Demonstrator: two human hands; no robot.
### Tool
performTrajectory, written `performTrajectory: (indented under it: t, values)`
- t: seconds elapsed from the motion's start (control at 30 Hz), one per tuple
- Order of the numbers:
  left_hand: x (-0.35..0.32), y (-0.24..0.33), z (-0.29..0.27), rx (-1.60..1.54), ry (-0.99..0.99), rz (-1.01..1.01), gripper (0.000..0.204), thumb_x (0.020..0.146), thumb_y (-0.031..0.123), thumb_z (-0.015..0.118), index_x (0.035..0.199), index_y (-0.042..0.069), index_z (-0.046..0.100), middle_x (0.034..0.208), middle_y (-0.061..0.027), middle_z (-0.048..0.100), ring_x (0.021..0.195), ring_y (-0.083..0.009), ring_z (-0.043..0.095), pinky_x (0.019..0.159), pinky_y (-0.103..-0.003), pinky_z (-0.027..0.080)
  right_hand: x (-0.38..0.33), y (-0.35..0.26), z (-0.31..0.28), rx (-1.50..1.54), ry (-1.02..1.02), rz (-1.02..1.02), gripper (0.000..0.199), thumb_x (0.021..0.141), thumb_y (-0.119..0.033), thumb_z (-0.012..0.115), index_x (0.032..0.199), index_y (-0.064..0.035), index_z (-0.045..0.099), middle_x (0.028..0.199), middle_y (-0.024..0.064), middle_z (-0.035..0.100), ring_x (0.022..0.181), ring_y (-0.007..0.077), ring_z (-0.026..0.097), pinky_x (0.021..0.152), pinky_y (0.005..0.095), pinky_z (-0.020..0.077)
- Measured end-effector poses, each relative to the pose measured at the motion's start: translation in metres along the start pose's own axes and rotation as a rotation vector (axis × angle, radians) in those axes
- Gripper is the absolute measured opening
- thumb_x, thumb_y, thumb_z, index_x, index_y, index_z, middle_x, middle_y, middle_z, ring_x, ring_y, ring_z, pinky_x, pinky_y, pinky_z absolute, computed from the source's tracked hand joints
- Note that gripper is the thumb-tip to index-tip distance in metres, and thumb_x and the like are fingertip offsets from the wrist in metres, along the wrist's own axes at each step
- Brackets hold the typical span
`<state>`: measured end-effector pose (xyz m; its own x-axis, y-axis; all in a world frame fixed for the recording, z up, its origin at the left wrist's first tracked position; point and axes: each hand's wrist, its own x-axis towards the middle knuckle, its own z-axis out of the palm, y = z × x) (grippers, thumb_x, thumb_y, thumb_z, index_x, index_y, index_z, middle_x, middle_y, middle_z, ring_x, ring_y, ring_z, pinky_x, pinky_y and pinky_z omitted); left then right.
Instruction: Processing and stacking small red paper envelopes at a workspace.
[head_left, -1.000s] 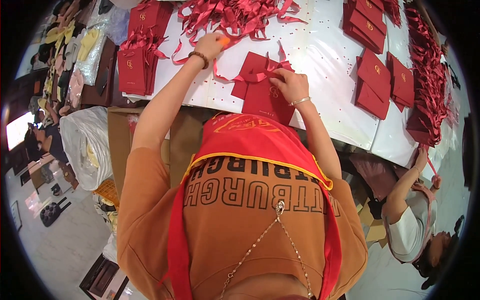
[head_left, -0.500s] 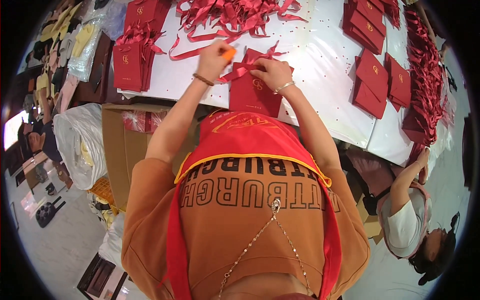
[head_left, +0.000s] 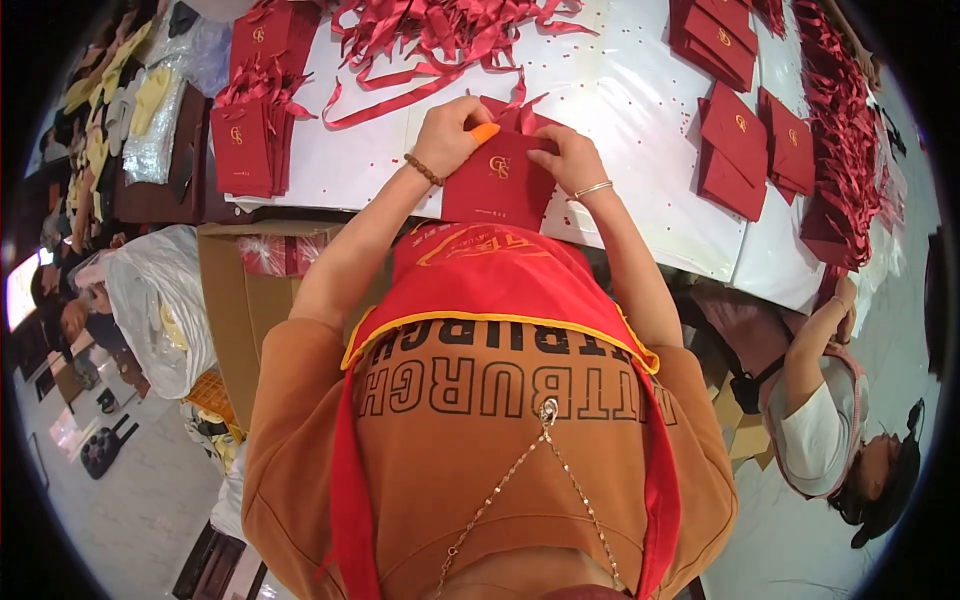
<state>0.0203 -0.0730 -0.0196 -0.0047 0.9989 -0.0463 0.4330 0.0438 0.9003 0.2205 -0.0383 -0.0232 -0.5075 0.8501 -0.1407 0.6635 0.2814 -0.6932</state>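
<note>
A dark red paper gift bag [head_left: 500,198] with a gold emblem lies at the table's near edge. At its upper left corner, my left hand [head_left: 447,138] grips the top edge, an orange cover [head_left: 485,133] on one digit. My right hand [head_left: 574,164] pinches the upper right edge, thumb on the front. Between the hands, red satin ribbon [head_left: 527,116] rises from the bag's top; part of it is hidden behind the bag.
Loose red ribbons [head_left: 450,40] heap at the far side. Stacked red bags [head_left: 250,150] stand left, and more bags [head_left: 735,150] lie right. A beribboned row of bags [head_left: 840,150] lines the right edge. A co-worker [head_left: 825,400] is at the right. An open carton [head_left: 235,310] sits below the table.
My left hand has come down and right from the raised ribbon to the bag's top edge. The ribbon bow across the bag's front now sits behind its top. My right hand has shifted slightly right.
</note>
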Motion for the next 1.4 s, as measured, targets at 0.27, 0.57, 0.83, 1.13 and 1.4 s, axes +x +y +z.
performTrajectory:
  t: [0.27, 0.57, 0.83, 1.13, 1.4]
  values:
    - [-0.012, 0.013, 0.027, -0.095, -0.037, -0.127, 0.010, 0.073, 0.004, 0.060, 0.082, 0.001, 0.061, 0.074, -0.0100, 0.064, 0.067, -0.0138, 0.061, 0.058, -0.025, 0.047, -0.001, -0.001, 0.001, 0.346, -0.077, 0.268, 0.030, 0.071, -0.018, 0.066, 0.097, -0.0045, 0.060, 0.076, 0.0146, 0.063, 0.067, 0.0241, 0.061, 0.063, 0.0321, 0.0470]
    - [-0.015, 0.013, 0.041, 0.203, 0.019, 0.002, 0.010, 0.071, 0.006, 0.055, 0.079, 0.002, 0.059, 0.071, -0.0160, 0.061, 0.067, -0.0317, 0.059, 0.059, -0.038, 0.046, -0.003, -0.002, 0.004, 0.182, 0.007, 0.150, 0.030, 0.070, -0.017, 0.066, 0.097, -0.0057, 0.060, 0.084, 0.0158, 0.062, 0.076, 0.0281, 0.060, 0.068, 0.0349, 0.0468]
    - [-0.014, 0.014, 0.045, 0.171, 0.011, -0.042, 0.010, 0.073, 0.006, 0.055, 0.081, 0.002, 0.059, 0.069, -0.0147, 0.061, 0.061, -0.0253, 0.060, 0.055, -0.034, 0.046, -0.005, 0.001, 0.007, 0.166, 0.045, 0.102, 0.032, 0.069, -0.016, 0.066, 0.099, -0.0054, 0.059, 0.090, 0.0155, 0.061, 0.081, 0.0295, 0.059, 0.071, 0.0356, 0.0463]
    - [-0.010, 0.007, 0.046, -0.031, -0.057, -0.189, 0.009, 0.074, 0.005, 0.058, 0.081, -0.001, 0.060, 0.064, -0.0090, 0.061, 0.054, -0.0124, 0.058, 0.050, -0.026, 0.045, -0.007, 0.007, 0.010, 0.295, 0.025, 0.158, 0.033, 0.069, -0.018, 0.066, 0.100, -0.0076, 0.059, 0.093, 0.0140, 0.061, 0.083, 0.0285, 0.059, 0.073, 0.0345, 0.0456]
    - [-0.012, 0.019, 0.052, 0.254, 0.047, -0.040, 0.008, 0.071, 0.006, 0.058, 0.077, 0.001, 0.059, 0.065, -0.0126, 0.061, 0.055, -0.0214, 0.059, 0.051, -0.033, 0.045, -0.009, 0.006, 0.014, 0.283, 0.071, 0.158, 0.032, 0.069, -0.018, 0.066, 0.099, -0.0082, 0.060, 0.085, 0.0136, 0.062, 0.075, 0.0280, 0.059, 0.068, 0.0345, 0.0461]
